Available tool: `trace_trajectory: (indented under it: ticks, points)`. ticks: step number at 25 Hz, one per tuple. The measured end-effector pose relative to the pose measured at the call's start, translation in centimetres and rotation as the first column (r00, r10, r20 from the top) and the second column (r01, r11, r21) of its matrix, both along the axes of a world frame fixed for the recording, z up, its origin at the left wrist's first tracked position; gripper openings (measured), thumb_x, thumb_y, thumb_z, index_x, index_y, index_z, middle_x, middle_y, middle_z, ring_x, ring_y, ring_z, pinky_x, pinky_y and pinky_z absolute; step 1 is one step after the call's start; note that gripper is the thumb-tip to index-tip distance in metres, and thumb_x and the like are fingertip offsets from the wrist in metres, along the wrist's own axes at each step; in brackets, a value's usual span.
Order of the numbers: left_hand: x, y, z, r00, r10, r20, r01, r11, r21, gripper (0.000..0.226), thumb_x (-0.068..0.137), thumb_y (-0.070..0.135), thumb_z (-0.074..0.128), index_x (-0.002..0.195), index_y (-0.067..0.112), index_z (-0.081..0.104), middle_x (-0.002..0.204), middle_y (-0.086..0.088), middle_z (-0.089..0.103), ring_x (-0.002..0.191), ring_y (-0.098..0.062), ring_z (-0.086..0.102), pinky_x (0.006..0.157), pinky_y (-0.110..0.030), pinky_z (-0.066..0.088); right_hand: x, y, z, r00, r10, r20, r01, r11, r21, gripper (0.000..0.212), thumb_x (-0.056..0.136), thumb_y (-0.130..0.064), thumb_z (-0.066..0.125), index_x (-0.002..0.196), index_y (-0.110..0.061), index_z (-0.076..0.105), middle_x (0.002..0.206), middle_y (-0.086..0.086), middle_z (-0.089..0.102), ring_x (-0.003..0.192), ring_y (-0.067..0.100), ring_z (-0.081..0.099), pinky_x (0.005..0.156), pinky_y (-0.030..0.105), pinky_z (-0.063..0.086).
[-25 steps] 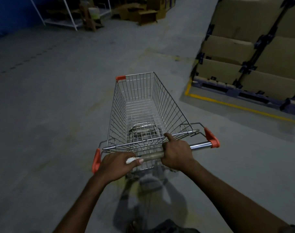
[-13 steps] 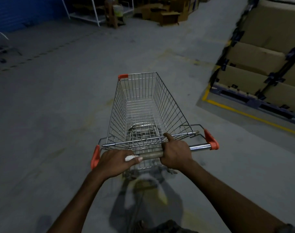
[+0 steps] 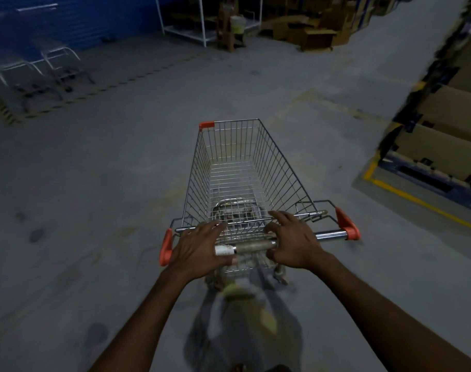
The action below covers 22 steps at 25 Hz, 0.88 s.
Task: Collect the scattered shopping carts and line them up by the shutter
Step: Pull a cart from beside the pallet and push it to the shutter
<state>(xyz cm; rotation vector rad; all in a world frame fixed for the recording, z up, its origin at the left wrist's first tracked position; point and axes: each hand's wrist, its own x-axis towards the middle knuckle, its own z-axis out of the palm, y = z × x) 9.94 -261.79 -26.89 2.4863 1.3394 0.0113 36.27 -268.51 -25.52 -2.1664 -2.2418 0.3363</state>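
An empty wire shopping cart (image 3: 245, 167) with orange corner guards stands straight ahead of me on the concrete floor. Both palms rest on its handle bar (image 3: 253, 247). My left hand (image 3: 199, 251) lies over the bar's left part, fingers stretched forward. My right hand (image 3: 293, 241) sits right of centre with fingers spread and lifted, thumb under the bar. Two blurred carts (image 3: 41, 73) stand at the far left in front of the blue shutter (image 3: 76, 20).
A pallet of stacked cardboard boxes (image 3: 449, 135) stands to the right behind a yellow floor line (image 3: 406, 194). A white shelf frame (image 3: 202, 22) and loose cardboard boxes (image 3: 317, 36) sit at the back. A dashed floor marking runs before the parked carts.
The view has swung left, bringing the blue shutter and the parked carts into sight. Both hands have loosened from a closed grip to outstretched fingers on the handle.
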Motion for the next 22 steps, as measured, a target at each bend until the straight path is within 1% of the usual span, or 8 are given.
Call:
trace_trajectory:
  ticks: [2,5,6,8,11,15,19,22]
  points:
    - [-0.3,1.0,-0.1,1.0,0.026,-0.005,-0.026,1.0,0.004,0.104,0.074,0.09,0.05,0.159,0.034,0.025,0.166,0.006,0.024,0.152,-0.022,0.025,0.12,-0.048,0.029,0.2,1.5,0.2,0.999,-0.001,-0.046,0.0,1.0,-0.017,0.076,0.068,-0.054,0.064,0.138,-0.027,0.058,0.158,0.0,0.044,0.143,0.023,0.04,0.105,0.045,0.048]
    - [-0.1,2.5,0.1,0.998,0.063,0.004,-0.063,0.998,-0.022,0.105,0.078,0.083,0.056,0.16,0.028,0.023,0.167,0.005,0.021,0.154,-0.021,0.019,0.119,-0.043,0.029,0.4,4.1,0.0,0.999,-0.016,-0.045,0.016,1.0,0.0,0.085,0.069,-0.044,0.066,0.149,-0.028,0.041,0.148,-0.001,0.054,0.134,0.023,0.048,0.093,0.043,0.054]
    - [0.1,3.2,0.2,0.997,0.077,0.01,-0.077,0.996,-0.034,0.106,0.078,0.082,0.058,0.16,0.027,0.021,0.168,0.004,0.019,0.154,-0.02,0.018,0.119,-0.043,0.029,0.5,5.1,-0.1,0.999,-0.003,-0.04,0.003,1.0,-0.006,0.091,0.07,-0.044,0.066,0.153,-0.029,0.034,0.149,0.0,0.052,0.135,0.025,0.047,0.093,0.045,0.054]
    - [0.3,4.8,0.4,0.995,0.103,0.01,-0.102,0.993,-0.064,0.108,0.078,0.079,0.061,0.161,0.026,0.017,0.169,0.002,0.016,0.155,-0.02,0.015,0.12,-0.044,0.027,0.7,7.4,-0.2,0.999,0.039,-0.016,-0.039,0.998,-0.045,0.096,0.072,-0.046,0.064,0.159,-0.032,0.026,0.157,0.0,0.044,0.143,0.027,0.04,0.098,0.048,0.052]
    - [0.5,7.6,0.5,0.989,0.146,-0.001,-0.145,0.985,-0.098,0.108,0.078,0.076,0.063,0.162,0.027,0.015,0.169,0.003,0.014,0.155,-0.019,0.012,0.12,-0.045,0.026,1.0,11.3,-0.2,0.996,0.087,0.019,-0.085,0.992,-0.092,0.096,0.073,-0.051,0.059,0.16,-0.037,0.022,0.165,-0.002,0.032,0.15,0.026,0.029,0.107,0.052,0.047]
    - [0.7,12.0,0.1,0.98,0.198,0.008,-0.196,0.977,-0.083,0.104,0.079,0.073,0.066,0.161,0.029,0.019,0.168,0.005,0.017,0.154,-0.018,0.014,0.12,-0.043,0.026,1.4,16.8,-0.2,0.991,0.132,0.019,-0.13,0.988,-0.08,0.095,0.074,-0.047,0.063,0.16,-0.036,0.024,0.164,-0.002,0.033,0.15,0.026,0.028,0.108,0.051,0.044]
    - [0.8,16.7,0.1,0.968,0.25,0.015,-0.249,0.967,-0.056,0.103,0.076,0.073,0.067,0.16,0.03,0.025,0.166,0.008,0.025,0.151,-0.015,0.024,0.12,-0.036,0.027,1.5,22.8,-0.3,0.985,0.173,0.014,-0.172,0.983,-0.056,0.095,0.074,-0.048,0.063,0.16,-0.033,0.026,0.163,0.0,0.035,0.149,0.027,0.03,0.109,0.051,0.045]
    - [0.9,20.1,0.7,0.954,0.299,-0.001,-0.299,0.954,-0.013,0.097,0.077,0.071,0.068,0.158,0.033,0.029,0.163,0.01,0.03,0.149,-0.013,0.028,0.116,-0.033,0.03,1.4,27.4,-0.5,0.976,0.219,0.012,-0.218,0.975,-0.042,0.094,0.075,-0.048,0.062,0.159,-0.032,0.026,0.162,0.0,0.036,0.149,0.027,0.03,0.108,0.05,0.045]
